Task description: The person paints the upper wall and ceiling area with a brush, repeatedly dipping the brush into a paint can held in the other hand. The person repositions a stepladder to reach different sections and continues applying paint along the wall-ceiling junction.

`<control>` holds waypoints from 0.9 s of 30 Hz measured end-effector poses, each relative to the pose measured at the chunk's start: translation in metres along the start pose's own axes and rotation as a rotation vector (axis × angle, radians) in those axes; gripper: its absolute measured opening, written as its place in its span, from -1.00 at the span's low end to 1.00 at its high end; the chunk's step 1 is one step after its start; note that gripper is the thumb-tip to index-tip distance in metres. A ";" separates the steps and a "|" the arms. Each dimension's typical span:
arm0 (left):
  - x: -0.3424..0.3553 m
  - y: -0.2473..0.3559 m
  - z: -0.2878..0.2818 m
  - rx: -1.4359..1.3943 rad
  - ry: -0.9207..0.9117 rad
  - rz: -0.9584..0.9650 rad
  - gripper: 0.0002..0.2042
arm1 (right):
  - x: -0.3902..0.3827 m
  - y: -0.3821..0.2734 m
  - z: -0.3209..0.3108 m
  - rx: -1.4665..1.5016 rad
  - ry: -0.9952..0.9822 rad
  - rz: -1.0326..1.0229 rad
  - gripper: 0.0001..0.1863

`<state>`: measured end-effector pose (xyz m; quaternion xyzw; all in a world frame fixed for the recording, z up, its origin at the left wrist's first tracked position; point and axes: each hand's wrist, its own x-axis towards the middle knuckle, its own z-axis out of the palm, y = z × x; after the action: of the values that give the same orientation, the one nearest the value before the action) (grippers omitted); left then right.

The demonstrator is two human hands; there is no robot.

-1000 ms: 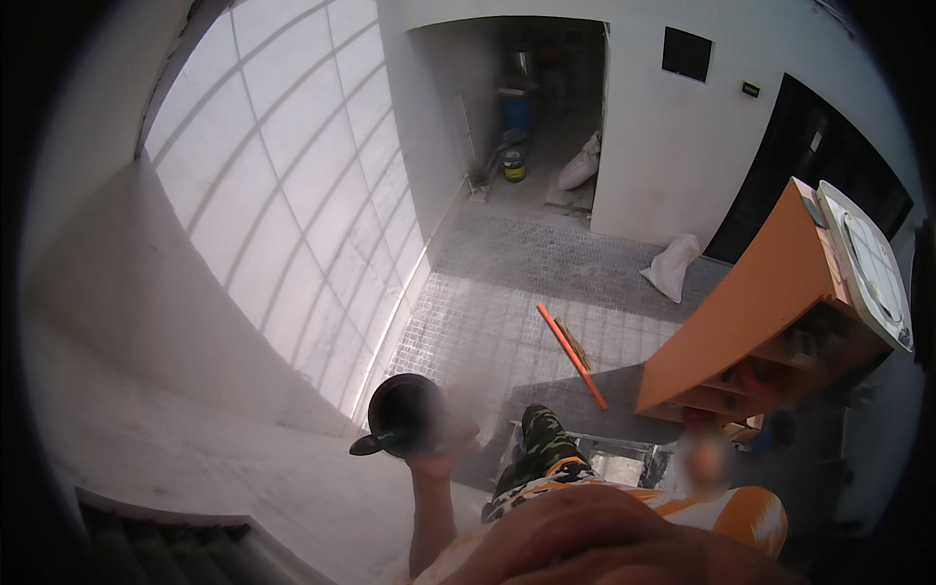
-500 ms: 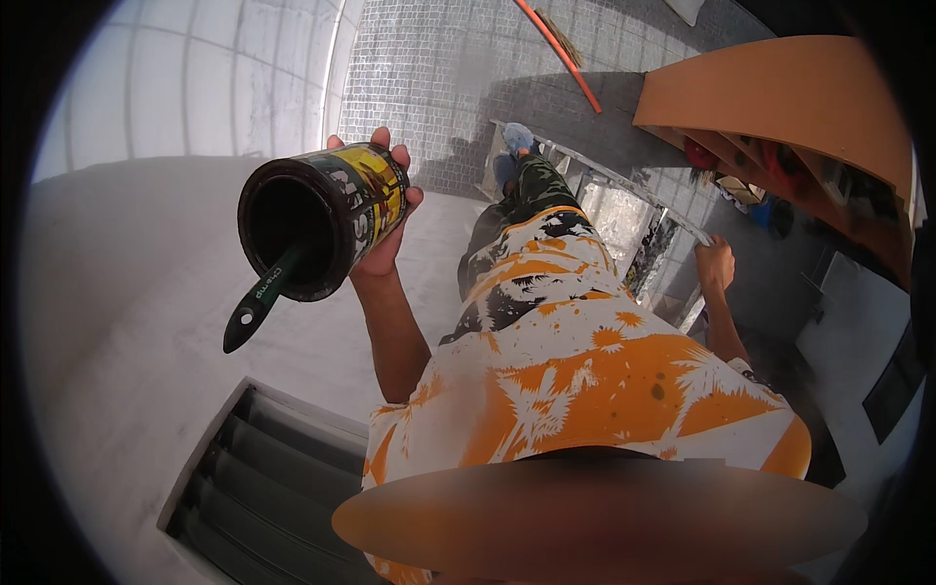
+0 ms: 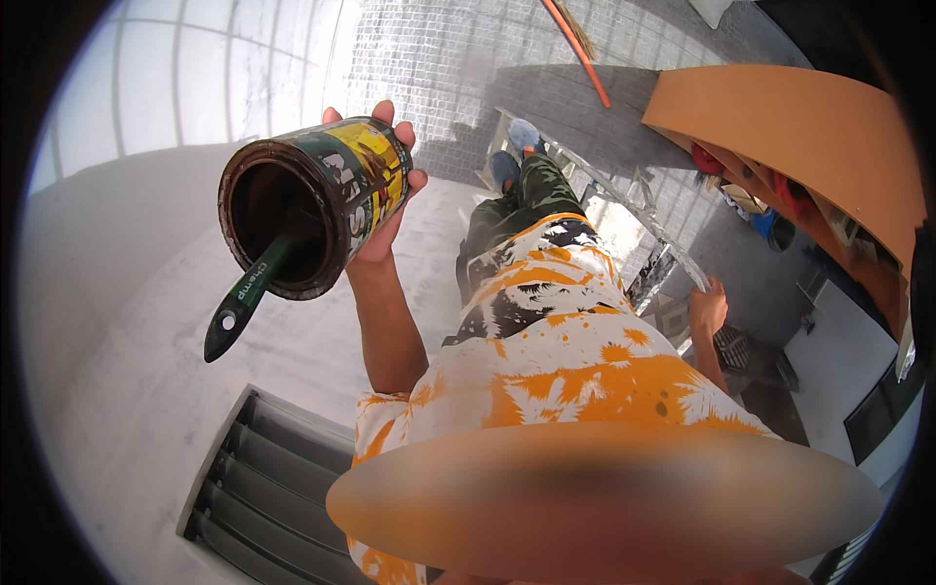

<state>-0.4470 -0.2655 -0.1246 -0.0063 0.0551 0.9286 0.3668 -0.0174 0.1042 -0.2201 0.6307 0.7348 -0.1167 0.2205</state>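
My left hand (image 3: 395, 210) is wrapped round a paint can (image 3: 363, 185) with a green and yellow label, held up at the left with its open mouth tilted toward me. Dark brown paint coats the rim. A paintbrush (image 3: 248, 298) leans in the can, its dark green handle sticking out over the lip and its bristles hidden inside. On the right, my right hand (image 3: 708, 308) is closed round the side rail of a metal ladder (image 3: 653, 226). My feet in blue footwear are on the ladder, far below.
At the left stands a whitish wall (image 3: 127, 273) with a dark louvred vent (image 3: 283, 487) low in view. An orange-brown shelf unit (image 3: 795, 112) holding assorted items is at the far right. An orange pole (image 3: 578, 57) with a broom-like end lies on the tiled floor (image 3: 419, 58).
The paint can has shifted slightly left and up in view, with the brush still in it. My right hand stays on the ladder rail, appearing a little lower and further left.
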 end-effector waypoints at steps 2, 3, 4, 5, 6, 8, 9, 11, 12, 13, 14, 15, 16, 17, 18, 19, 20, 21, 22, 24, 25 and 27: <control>0.013 0.004 -0.004 0.005 0.003 0.001 -0.37 | 0.000 -0.001 -0.001 -0.003 -0.018 0.003 -0.44; 0.011 0.004 -0.004 0.008 -0.022 -0.006 -0.37 | -0.001 0.000 -0.001 -0.012 -0.024 0.011 -0.44; 0.020 0.006 -0.009 0.003 -0.041 -0.011 -0.37 | 0.001 -0.001 -0.001 -0.027 -0.019 0.002 -0.44; 0.028 0.007 -0.015 -0.004 -0.059 -0.018 -0.36 | 0.001 0.000 -0.001 -0.046 -0.010 -0.007 -0.43; 0.032 0.009 -0.019 -0.004 -0.044 -0.021 -0.36 | 0.002 0.000 -0.001 -0.052 -0.023 0.005 -0.43; 0.038 0.018 -0.025 0.017 0.016 -0.057 -0.41 | 0.003 0.000 0.000 -0.069 -0.031 0.010 -0.44; 0.043 0.021 -0.029 0.032 0.045 -0.076 -0.43 | 0.004 0.000 0.001 -0.079 -0.036 0.019 -0.44; 0.049 0.022 -0.039 0.079 0.044 -0.091 -0.43 | 0.003 0.000 0.002 -0.078 -0.005 0.002 -0.45; 0.055 0.020 -0.046 0.082 0.038 -0.111 -0.43 | 0.002 0.001 0.003 -0.071 -0.009 0.017 -0.47; 0.061 0.018 -0.054 0.082 0.036 -0.135 -0.44 | 0.002 0.001 0.003 -0.054 0.004 0.026 -0.47; 0.068 0.015 -0.064 0.039 0.010 -0.175 -0.44 | 0.000 0.001 0.004 -0.037 0.017 0.036 -0.48; 0.075 0.012 -0.074 0.026 0.001 -0.202 -0.44 | 0.000 0.002 0.005 -0.020 0.032 0.045 -0.49; 0.080 0.010 -0.085 0.012 -0.007 -0.229 -0.43 | 0.000 0.003 0.005 0.003 0.040 0.040 -0.49; 0.083 0.008 -0.095 -0.009 -0.012 -0.254 -0.43 | 0.000 0.004 0.006 -0.004 0.055 0.033 -0.49; 0.086 0.008 -0.106 -0.032 0.005 -0.274 -0.42 | 0.000 0.005 0.007 0.000 0.071 0.017 -0.49; 0.089 0.008 -0.118 -0.033 -0.015 -0.301 -0.42 | 0.001 0.007 0.009 0.009 0.089 -0.003 -0.48; 0.091 0.008 -0.132 -0.043 -0.037 -0.327 -0.42 | 0.002 0.009 0.010 0.014 0.083 0.004 -0.49; 0.092 0.009 -0.145 -0.055 -0.059 -0.350 -0.42 | 0.003 0.011 0.012 0.021 0.093 0.011 -0.49; 0.089 0.010 -0.159 -0.057 -0.066 -0.349 -0.42 | 0.004 0.013 0.014 0.029 0.112 0.004 -0.49; 0.082 0.011 -0.187 -0.115 -0.040 -0.357 -0.41 | 0.006 0.017 0.016 0.047 0.133 -0.016 -0.49; 0.077 0.011 -0.199 -0.144 -0.032 -0.360 -0.41 | 0.006 0.018 0.017 0.045 0.128 -0.017 -0.50; 0.063 0.011 -0.218 -0.157 -0.025 -0.350 -0.41 | 0.007 0.019 0.017 0.050 0.136 -0.040 -0.50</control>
<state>-0.5068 -0.2543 -0.3434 -0.0327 -0.0240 0.8520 0.5219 0.0037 0.1066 -0.2361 0.6276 0.7575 -0.0964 0.1520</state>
